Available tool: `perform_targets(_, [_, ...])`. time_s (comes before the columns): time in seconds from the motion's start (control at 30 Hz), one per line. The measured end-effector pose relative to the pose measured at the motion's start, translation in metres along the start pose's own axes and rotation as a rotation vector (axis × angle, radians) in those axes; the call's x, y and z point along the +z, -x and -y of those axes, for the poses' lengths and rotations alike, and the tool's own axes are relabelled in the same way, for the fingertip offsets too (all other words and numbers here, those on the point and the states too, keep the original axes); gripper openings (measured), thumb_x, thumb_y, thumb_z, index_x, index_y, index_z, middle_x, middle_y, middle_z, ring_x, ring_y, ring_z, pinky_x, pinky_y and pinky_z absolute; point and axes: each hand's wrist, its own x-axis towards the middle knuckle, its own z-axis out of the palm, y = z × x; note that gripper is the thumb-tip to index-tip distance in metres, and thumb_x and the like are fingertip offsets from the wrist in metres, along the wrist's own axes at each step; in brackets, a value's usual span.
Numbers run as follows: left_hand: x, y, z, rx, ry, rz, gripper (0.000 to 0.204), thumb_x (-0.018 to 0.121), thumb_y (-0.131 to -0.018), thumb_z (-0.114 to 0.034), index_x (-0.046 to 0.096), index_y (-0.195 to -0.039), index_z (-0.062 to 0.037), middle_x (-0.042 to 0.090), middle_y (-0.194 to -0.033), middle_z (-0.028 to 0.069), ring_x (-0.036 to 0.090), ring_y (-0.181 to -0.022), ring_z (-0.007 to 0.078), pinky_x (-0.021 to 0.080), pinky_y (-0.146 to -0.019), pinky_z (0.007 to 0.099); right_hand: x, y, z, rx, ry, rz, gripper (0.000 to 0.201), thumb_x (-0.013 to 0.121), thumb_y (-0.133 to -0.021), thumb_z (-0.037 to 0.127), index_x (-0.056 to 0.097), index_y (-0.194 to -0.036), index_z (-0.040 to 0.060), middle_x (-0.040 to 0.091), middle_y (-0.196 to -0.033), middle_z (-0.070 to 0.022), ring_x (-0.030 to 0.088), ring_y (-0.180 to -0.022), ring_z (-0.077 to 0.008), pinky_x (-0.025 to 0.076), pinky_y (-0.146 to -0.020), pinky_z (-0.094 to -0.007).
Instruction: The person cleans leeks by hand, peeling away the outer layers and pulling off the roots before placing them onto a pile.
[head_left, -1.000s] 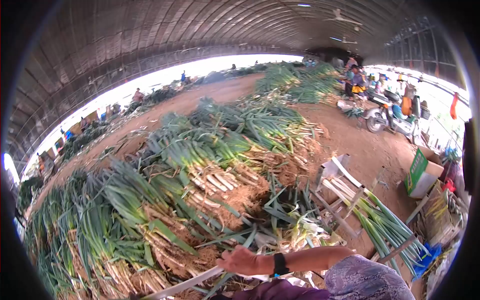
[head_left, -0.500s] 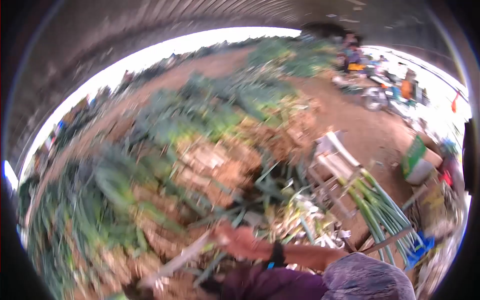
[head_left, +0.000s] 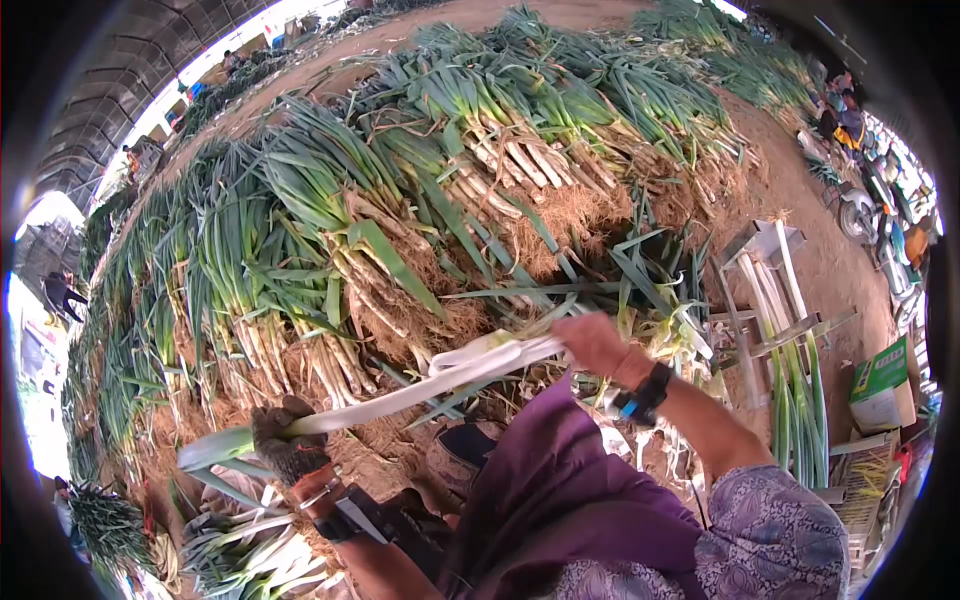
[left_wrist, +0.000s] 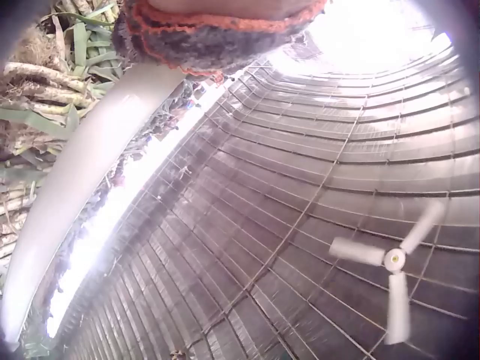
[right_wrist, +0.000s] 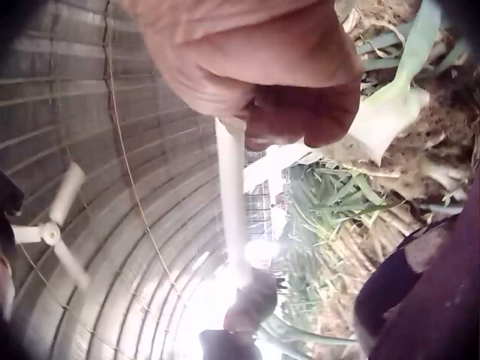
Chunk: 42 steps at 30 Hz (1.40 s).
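A long leek [head_left: 400, 398] with a white stalk and green top runs slantwise in front of the purple apron [head_left: 560, 480]. My left hand [head_left: 290, 438], in a dark glove with an orange cuff, grips it near the green end. At the other end, the bare right hand [head_left: 597, 350] has its fingers curled round the white stalk. A loose pale outer layer [head_left: 480, 350] lies along the stalk beside the right hand. From the right wrist, the white stalk [right_wrist: 231, 195] comes out below the curled fingers [right_wrist: 300, 112], and a pale leaf piece [right_wrist: 386, 120] sticks out on the other side.
Heaps of unpeeled leeks [head_left: 300, 200] with earthy roots lie ahead. At the right, cleaned leeks [head_left: 790, 370] rest on a metal rack [head_left: 740, 350], near a green and white box [head_left: 880, 385]. More pale leeks [head_left: 270, 550] lie at lower left.
The head view has tilted down and turned, bringing the gloved left hand into sight. The right hand, still holding the leek's end, has come up and to the right in the view.
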Motion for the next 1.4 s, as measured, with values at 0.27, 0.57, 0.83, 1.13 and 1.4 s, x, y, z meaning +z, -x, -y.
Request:
perform_targets(0.27, [0.011, 0.012, -0.033, 0.026, 0.048, 0.112, 0.031, 0.057, -0.085, -0.017, 0.042, -0.058, -0.0117, 0.042, -0.049, -0.0006, 0.044, -0.046, 0.0133, 0.045, -0.05, 0.0269, -0.031, 0.117, -0.127, 0.552, 0.09, 0.587, 0.028, 0.058, -0.076, 0.016, 0.057, -0.104, 0.0109, 0.059, -0.101, -0.0156, 0.057, -0.096, -0.0321, 0.046, -0.083, -0.0416])
perform_targets(0.57, [0.028, 0.027, -0.006, -0.143, 0.131, 0.4, 0.019, 0.051, -0.088, -0.012, 0.045, -0.069, -0.0096, 0.041, -0.052, -0.0016, 0.042, -0.046, 0.0121, 0.045, -0.056, 0.0289, -0.038, -0.06, 0.051, -0.185, -0.741, 0.153, 0.048, 0.042, -0.091, 0.046, 0.06, -0.09, 0.0017, 0.057, -0.075, -0.0101, 0.055, -0.068, -0.0247, 0.045, -0.06, -0.035])
perform_targets(0.83, [0.034, 0.032, -0.011, -0.184, 0.153, 0.548, 0.009, 0.05, -0.087, -0.008, 0.048, -0.078, -0.0074, 0.044, -0.059, -0.0015, 0.042, -0.051, 0.0104, 0.044, -0.057, 0.0292, -0.042, -0.079, 0.116, 0.141, -1.185, 0.504, 0.045, 0.039, -0.094, 0.038, 0.058, -0.075, 0.0017, 0.051, -0.062, -0.0055, 0.051, -0.061, -0.0163, 0.042, -0.057, -0.0317])
perform_targets(1.13, [0.028, 0.033, -0.021, -0.153, 0.164, 0.594, 0.002, 0.051, -0.087, -0.009, 0.052, -0.085, -0.007, 0.042, -0.057, -0.0028, 0.041, -0.05, 0.0095, 0.04, -0.056, 0.0291, -0.028, -0.036, 0.018, 0.984, -2.148, -0.218, 0.022, 0.043, -0.094, 0.026, 0.046, -0.078, 0.0119, 0.035, -0.058, 0.0072, 0.03, -0.046, -0.0046, 0.032, -0.049, -0.021])
perform_targets(1.4, [0.009, 0.015, -0.049, -0.204, 0.3, 0.667, 0.019, 0.049, -0.086, -0.007, 0.045, -0.068, -0.0083, 0.04, -0.056, -0.0035, 0.04, -0.052, 0.0099, 0.04, -0.057, 0.0288, -0.02, 0.127, -0.141, 0.743, -0.047, 0.324, 0.023, 0.063, -0.076, 0.018, 0.062, -0.098, 0.0102, 0.062, -0.089, -0.0124, 0.062, -0.085, -0.0282, 0.049, -0.071, -0.0375])
